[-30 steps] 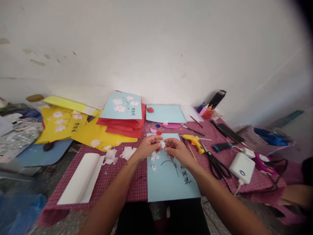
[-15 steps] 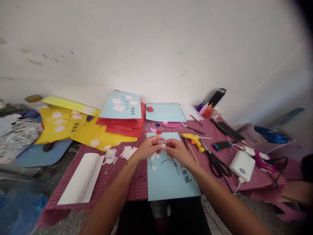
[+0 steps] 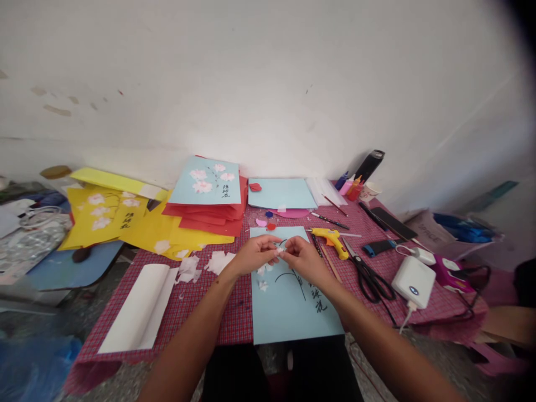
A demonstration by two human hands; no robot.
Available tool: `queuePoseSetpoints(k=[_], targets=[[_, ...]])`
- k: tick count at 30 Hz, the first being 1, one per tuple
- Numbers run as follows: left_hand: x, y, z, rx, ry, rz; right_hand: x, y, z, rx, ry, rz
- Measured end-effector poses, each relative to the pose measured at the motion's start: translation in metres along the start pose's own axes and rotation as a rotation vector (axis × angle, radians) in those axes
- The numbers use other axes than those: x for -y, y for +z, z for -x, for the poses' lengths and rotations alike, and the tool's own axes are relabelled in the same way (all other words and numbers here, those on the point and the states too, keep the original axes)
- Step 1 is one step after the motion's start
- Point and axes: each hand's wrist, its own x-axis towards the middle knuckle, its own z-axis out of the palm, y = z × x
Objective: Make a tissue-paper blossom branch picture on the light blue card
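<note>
Both hands meet above a light blue sheet bearing painted branches and black brush writing. My left hand pinches one side of a small piece of white paper. From the other side, my right hand pinches the same piece with thumb and fingers. Just below the left fingers, small crumpled paper petals lie on the blue sheet. Torn white paper pieces rest on the checked cloth to the left.
A yellow glue gun, black scissors and a white power bank lie to the right. Folded white paper is at left. Behind stand a stack of red and blue sheets, a paint palette and paint bottles.
My fingers have shifted slightly around the small paper piece, with the right hand a little higher. The view has moved slightly; other things stay in place.
</note>
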Motion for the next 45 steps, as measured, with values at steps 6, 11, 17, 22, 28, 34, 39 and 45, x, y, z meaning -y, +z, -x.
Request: queuePoseSetpoints(k=[6, 11, 17, 22, 28, 34, 39, 45], targets=[[0.006, -0.001, -0.003, -0.039, 0.004, 0.01, 0.003, 0.004, 0.006, -0.044, -0.043, 0.064], [0.005, 0.0, -0.003, -0.031, -0.014, -0.004, 0.003, 0.008, 0.005, -0.065, -0.071, -0.01], [0.001, 0.001, -0.002, -0.039, -0.031, -0.017, 0.003, 0.009, 0.006, -0.045, -0.052, -0.142], [0.002, 0.001, -0.002, -0.054, 0.019, -0.012, 0.006, 0.008, 0.007, 0.025, 0.063, -0.364], [-0.001, 0.001, 0.001, -0.039, 0.111, -0.063, 0.009, 0.006, 0.005, 0.138, 0.226, -0.668], [-0.006, 0.002, 0.004, 0.051, 0.146, -0.116, 0.009, 0.001, 0.005, 0.237, 0.343, -0.842], [-0.005, 0.002, 0.004, 0.087, 0.109, -0.12, 0.004, 0.0, 0.009, 0.261, 0.353, -0.921], [-0.009, 0.004, 0.005, 0.105, 0.074, -0.136, -0.001, 0.001, 0.013, 0.26, 0.344, -0.939]])
